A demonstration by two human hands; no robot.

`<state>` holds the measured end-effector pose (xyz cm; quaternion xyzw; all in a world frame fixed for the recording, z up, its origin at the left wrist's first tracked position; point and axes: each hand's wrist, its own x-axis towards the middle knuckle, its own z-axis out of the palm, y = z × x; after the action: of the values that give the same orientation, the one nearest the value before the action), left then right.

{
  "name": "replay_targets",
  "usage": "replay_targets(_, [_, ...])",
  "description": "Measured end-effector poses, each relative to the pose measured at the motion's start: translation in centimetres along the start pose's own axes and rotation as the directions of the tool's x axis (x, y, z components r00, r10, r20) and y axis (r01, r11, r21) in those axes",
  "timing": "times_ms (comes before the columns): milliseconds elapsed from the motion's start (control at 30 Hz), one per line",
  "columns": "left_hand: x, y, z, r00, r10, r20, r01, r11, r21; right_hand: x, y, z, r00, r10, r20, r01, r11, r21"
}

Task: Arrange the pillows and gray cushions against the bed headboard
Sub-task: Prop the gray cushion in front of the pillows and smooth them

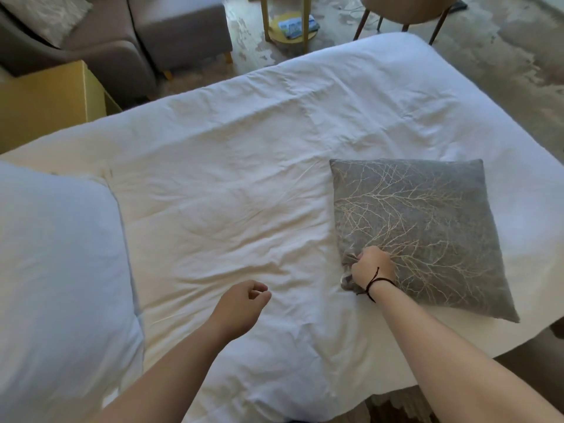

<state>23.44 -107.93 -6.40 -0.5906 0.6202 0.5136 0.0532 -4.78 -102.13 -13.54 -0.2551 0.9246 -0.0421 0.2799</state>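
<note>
Left hand (244,300) hangs loosely curled, holding nothing, forearm running in from 7 o'clock. Right hand (370,265) is fisted, forearm running in from 5 o'clock.

gray cushion (427,227) with pale branch print lies flat on the bed's right; white pillow (58,270) lies left.

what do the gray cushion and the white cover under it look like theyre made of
Gray cushion: seemingly woven fabric, matte and heathered, with a pale branch pattern; it bunches where the right hand grips its corner. White cover: probably soft cotton-like cloth, matte and creased.
</note>
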Motion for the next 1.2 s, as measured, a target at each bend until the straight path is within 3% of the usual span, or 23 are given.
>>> replay_targets(100, [-1.5, 0.7, -1.1, 0.999, 0.049, -0.002, -0.049, 0.998, -0.049, -3.1, -4.0, -2.3, 0.994, -0.108, 0.020, 0.101, 0.975, 0.197])
replay_targets(200, [-3.5, 1.6, -2.8, 0.992, 0.123, -0.029, -0.126, 0.981, -0.147, -7.5, -9.2, -4.9, 0.973, -0.213, 0.093, 0.146, 0.871, 0.469])
replay_targets(300, [-5.7, 2.3, -5.2, 0.968, 0.234, -0.089, -0.251, 0.923, -0.293, -13.0, -15.3, -8.0, 0.933, -0.271, 0.239, -0.012, 0.637, 0.771])
replay_targets(367, [-7.1, 2.6, -7.1, 0.928, 0.303, -0.219, -0.361, 0.878, -0.316, -16.3, -19.1, -10.6, 0.881, -0.364, 0.303, -0.125, 0.438, 0.890])
replay_targets(433, [-8.3, 2.4, -9.5, 0.860, 0.316, -0.402, -0.430, 0.873, -0.232, -19.2, -22.3, -13.4, 0.816, -0.474, 0.330, -0.212, 0.286, 0.935])
replay_targets(533, [-9.9, 1.0, -13.5, 0.794, 0.248, -0.555, -0.375, 0.919, -0.125, -22.2, -25.3, -16.4, 0.763, -0.545, 0.347, -0.323, 0.144, 0.935])
replay_targets(700, [-12.4, -3.5, -16.6, 0.767, 0.173, -0.618, -0.207, 0.978, 0.017, -25.0, -28.7, -17.3, 0.703, -0.597, 0.387, -0.421, 0.090, 0.903])
replay_targets(833, [-13.0, -6.5, -16.0, 0.729, 0.035, -0.684, -0.086, 0.995, -0.041, -27.2, -31.5, -15.8, 0.647, -0.636, 0.420, -0.408, 0.177, 0.896])
replay_targets(933, [-13.2, -6.5, -15.9, 0.641, 0.041, -0.766, -0.117, 0.992, -0.044, -27.9, -33.6, -15.4, 0.625, -0.667, 0.406, -0.373, 0.202, 0.905])
replay_targets(1067, [-14.3, -5.4, -18.3, 0.483, 0.121, -0.867, -0.167, 0.985, 0.045, -27.5, -37.3, -16.3, 0.637, -0.693, 0.336, -0.371, 0.106, 0.922])
replay_targets(1200, [-16.0, -4.5, -22.0, 0.440, 0.107, -0.891, -0.076, 0.994, 0.082, -27.8, -40.8, -16.1, 0.591, -0.743, 0.314, -0.378, 0.088, 0.922])
